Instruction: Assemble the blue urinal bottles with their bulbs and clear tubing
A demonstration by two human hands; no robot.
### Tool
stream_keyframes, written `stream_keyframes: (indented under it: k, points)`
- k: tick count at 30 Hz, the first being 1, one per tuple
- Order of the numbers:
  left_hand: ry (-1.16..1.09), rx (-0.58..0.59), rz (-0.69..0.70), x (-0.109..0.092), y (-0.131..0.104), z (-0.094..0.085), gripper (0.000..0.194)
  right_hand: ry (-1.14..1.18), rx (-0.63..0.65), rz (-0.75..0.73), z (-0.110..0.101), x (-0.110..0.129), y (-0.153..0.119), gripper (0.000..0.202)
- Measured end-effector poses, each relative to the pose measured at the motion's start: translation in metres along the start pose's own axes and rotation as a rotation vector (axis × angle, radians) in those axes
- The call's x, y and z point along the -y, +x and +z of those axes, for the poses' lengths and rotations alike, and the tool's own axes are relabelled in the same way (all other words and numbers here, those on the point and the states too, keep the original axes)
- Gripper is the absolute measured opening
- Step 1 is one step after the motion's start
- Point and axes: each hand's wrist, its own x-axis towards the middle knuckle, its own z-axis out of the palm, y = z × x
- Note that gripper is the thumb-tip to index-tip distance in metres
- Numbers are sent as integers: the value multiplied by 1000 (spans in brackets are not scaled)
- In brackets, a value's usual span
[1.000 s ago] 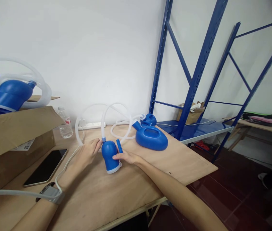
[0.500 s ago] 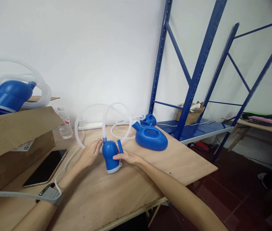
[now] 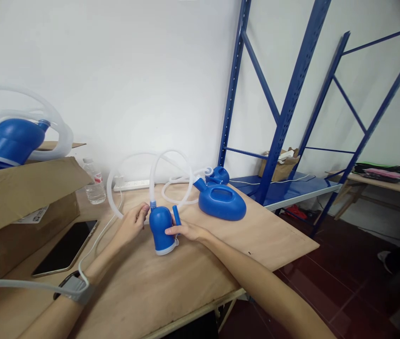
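Note:
My right hand is wrapped round the handle of a blue plastic urinal head, a funnel-like piece with a white rim at its lower end. It is held just above the wooden table, its narrow neck pointing up. A clear flexible tube fits on that neck and loops back over the table. My left hand is beside the neck, fingers curled in with nothing visible in them and a small gap to the neck. To the right rests a blue urinal bottle with a handle opening and a spout.
Another blue piece lies behind the bottle. On the left are a cardboard box with more blue pieces and tubing, a water bottle and a phone. A power strip lies by the wall; a blue shelf rack stands right.
The left hand's fingers have come slightly away from the neck of the urinal head. The right hand keeps its hold, and the view has shifted a little.

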Motion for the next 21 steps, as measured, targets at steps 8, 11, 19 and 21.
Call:
stream_keyframes:
  k: [8,11,19,21]
  points:
    - [48,-113,-27,-10,-7,4,44,0,-25,50,-1,-2,0,78]
    - [114,-203,-7,-13,-9,7,44,3,-11,39,1,2,-2,74]
    - [224,-315,36,-7,-9,13,39,-48,-53,29,14,14,-5,91]
    - [234,-304,40,-5,-8,12,38,-72,-40,-18,15,17,-7,98]
